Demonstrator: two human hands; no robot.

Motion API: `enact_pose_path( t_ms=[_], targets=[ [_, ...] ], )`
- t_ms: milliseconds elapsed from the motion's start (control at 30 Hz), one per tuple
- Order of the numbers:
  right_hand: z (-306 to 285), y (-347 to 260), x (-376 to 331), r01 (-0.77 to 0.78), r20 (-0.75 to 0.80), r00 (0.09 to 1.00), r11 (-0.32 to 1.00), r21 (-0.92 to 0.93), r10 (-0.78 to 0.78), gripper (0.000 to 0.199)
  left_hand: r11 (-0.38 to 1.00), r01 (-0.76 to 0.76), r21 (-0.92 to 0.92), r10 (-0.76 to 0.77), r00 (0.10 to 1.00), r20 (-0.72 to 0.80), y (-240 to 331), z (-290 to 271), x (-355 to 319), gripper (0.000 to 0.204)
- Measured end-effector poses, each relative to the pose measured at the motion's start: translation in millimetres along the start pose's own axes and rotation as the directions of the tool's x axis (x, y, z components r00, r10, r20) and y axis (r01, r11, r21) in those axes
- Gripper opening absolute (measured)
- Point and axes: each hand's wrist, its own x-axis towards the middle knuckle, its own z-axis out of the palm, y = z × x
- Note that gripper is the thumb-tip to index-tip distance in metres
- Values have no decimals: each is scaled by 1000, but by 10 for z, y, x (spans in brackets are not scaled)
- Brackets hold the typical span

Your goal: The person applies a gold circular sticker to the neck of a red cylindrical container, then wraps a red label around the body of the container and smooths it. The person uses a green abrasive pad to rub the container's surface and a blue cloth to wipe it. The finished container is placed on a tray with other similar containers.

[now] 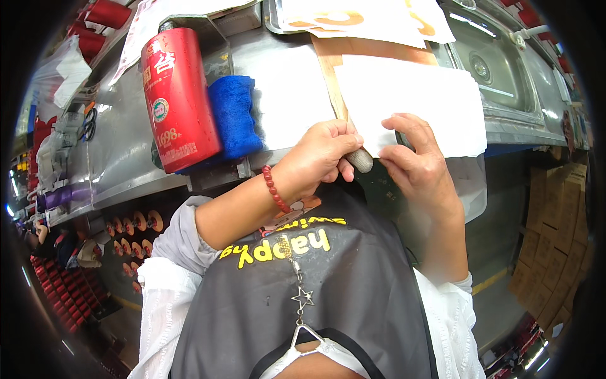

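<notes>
My left hand (328, 148), with a red bead bracelet on its wrist, is closed round a stick-like handle (361, 162). Its rounded grey-brown end sticks out below the thumb; the rest is hidden. To its right, my right hand (413, 158) is raised over the near edge of a stack of white sheets (410, 95), thumb and forefinger curved and apart. A small dark patch shows between those fingers; I cannot make out what it is. Left of my left hand stand a large red bottle (180, 98) with pale lettering and a folded blue cloth (233, 117).
A metal worktop (278, 82) carries these things. A brown board (372, 49) lies under the sheets, with printed papers (360, 19) beyond. A steel sink (495, 63) is at the right. Scissors (89, 123) lie at the left; cardboard boxes (549, 234) are stacked on the floor at right.
</notes>
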Motion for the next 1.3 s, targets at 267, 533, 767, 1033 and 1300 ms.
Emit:
enact_pose_path(
  t_ms=[267,533,767,1033,1300],
  targets=[
    [-30,-32,61,-122,29,992,992,14,121,25,998,-25,-53,25,1000,7,-55,0,12,14],
    [34,-9,94,-235,32,972,971,48,234,11,992,-126,30,127,991,-41,-116,82,7,13],
    [-549,485,-337,-331,-288,707,663,672,646,24,992,-106,74,109,994,-33,-131,59,-7,9],
    [-2082,972,-1344,67,-669,-44,671,739,742,35,987,-126,103,132,990,-51,79,-2,1,23],
    [-3125,1744,-2761,117,-810,-65,811,573,582,39,874,-284,395,354,928,-117,19,-28,66,24]
  ],
)
